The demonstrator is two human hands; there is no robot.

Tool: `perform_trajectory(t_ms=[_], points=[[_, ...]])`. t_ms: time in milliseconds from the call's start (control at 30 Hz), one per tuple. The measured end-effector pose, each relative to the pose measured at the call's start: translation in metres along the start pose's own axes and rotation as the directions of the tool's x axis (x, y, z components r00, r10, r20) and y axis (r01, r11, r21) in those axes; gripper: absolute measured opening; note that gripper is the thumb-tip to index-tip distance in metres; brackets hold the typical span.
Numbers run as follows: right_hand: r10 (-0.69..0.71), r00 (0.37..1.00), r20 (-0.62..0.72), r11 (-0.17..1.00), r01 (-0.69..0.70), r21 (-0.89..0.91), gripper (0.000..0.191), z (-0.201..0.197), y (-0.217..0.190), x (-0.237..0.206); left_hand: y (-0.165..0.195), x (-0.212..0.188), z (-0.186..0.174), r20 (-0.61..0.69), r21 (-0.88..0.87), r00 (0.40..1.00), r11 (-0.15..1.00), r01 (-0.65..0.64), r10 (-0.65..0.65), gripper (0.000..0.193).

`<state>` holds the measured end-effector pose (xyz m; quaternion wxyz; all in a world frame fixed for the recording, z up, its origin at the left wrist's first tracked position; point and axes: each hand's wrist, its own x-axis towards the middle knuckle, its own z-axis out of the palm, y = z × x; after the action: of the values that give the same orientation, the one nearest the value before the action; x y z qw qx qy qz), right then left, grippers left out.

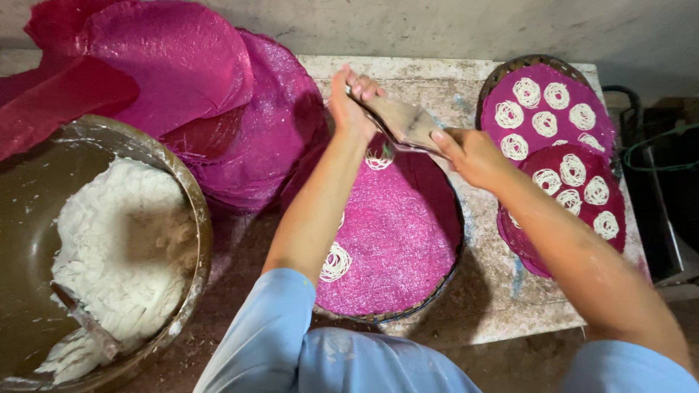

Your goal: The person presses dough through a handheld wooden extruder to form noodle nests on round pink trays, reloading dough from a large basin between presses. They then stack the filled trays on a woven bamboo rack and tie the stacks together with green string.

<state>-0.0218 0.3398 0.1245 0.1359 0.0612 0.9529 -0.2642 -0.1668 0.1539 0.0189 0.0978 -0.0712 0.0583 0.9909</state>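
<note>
Here both hands close around a wooden noodle press (400,124): the left hand (352,102) wraps its far handle, the right hand (472,154) its near one, so the long axis runs slantwise between them. The press hangs above the far rim of the pink woven mat (408,240), directly over a fresh noodle coil (378,159). Nearer the body lies another coil (335,263). Left of the mat sits the dough bowl (191,191).

Both hands (408,124) grip wooden press (400,122) above pink mat (397,240); noodle coils (336,263).
</note>
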Motion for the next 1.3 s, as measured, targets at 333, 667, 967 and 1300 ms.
perform_trajectory(t_ms=[333, 667, 967, 1300], points=[[0.087, 0.993, 0.075, 0.996, -0.088, 0.0, 0.059, -0.007, 0.002, 0.0, -0.008, -0.001, 0.007, -0.087, 0.064, 0.995, 0.997, -0.043, 0.049, 0.033], [-0.017, 1.0, 0.021, 0.923, 0.008, 0.384, 0.047, -0.009, 0.034, -0.007, 0.02, -0.025, 0.003, -0.176, 0.565, 0.876, 0.683, 0.463, -0.449, 0.066], [-0.079, 0.989, -0.125, 0.877, 0.128, 0.464, 0.049, 0.016, 0.072, 0.001, 0.01, -0.047, -0.038, -0.311, 0.894, 0.836, 0.158, 0.419, -0.452, 0.08], [-0.161, 0.966, -0.201, 0.739, 0.253, 0.624, 0.043, 0.01, 0.068, -0.067, 0.059, -0.112, 0.036, 0.142, 0.34, 0.889, -0.822, -0.457, -0.435, 0.078]])
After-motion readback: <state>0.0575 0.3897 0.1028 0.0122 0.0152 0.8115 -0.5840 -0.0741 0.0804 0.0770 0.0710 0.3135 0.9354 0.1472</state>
